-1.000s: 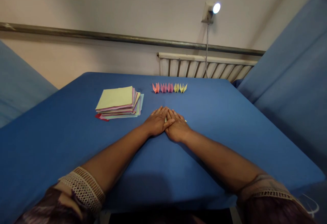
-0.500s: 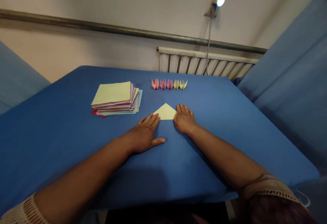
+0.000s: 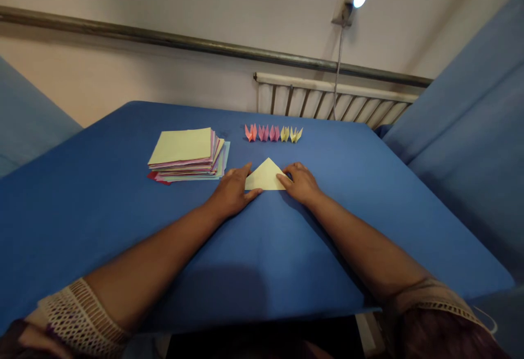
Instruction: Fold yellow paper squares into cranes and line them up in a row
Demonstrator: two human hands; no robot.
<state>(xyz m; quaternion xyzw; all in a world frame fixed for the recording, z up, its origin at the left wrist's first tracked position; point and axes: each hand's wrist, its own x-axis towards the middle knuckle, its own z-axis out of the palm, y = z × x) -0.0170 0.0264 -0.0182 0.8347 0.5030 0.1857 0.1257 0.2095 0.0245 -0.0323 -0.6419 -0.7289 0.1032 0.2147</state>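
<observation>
A pale yellow sheet of paper (image 3: 266, 176), folded into a triangle, lies at the middle of the table with its point away from me and its long edge toward me. My left hand (image 3: 232, 190) holds its left corner, the thumb along the near edge and the fingers at the side. At the right corner, my right hand (image 3: 302, 181) grips the paper, thumb on top and fingers curled behind the slanted edge. Parts of both corners are hidden by the hands.
A stack of coloured paper (image 3: 184, 149) with a yellow sheet on top sits left of my hands. Beyond the triangle stands a row of several small folded paper cranes (image 3: 274, 133) in orange, pink and yellow. A blue cloth (image 3: 102, 195) covers the table; a radiator (image 3: 319, 97) is behind it.
Both hands have gone from lying flat on the paper's corners to holding its sides between thumb and fingers. My left thumb has moved up to the near edge.
</observation>
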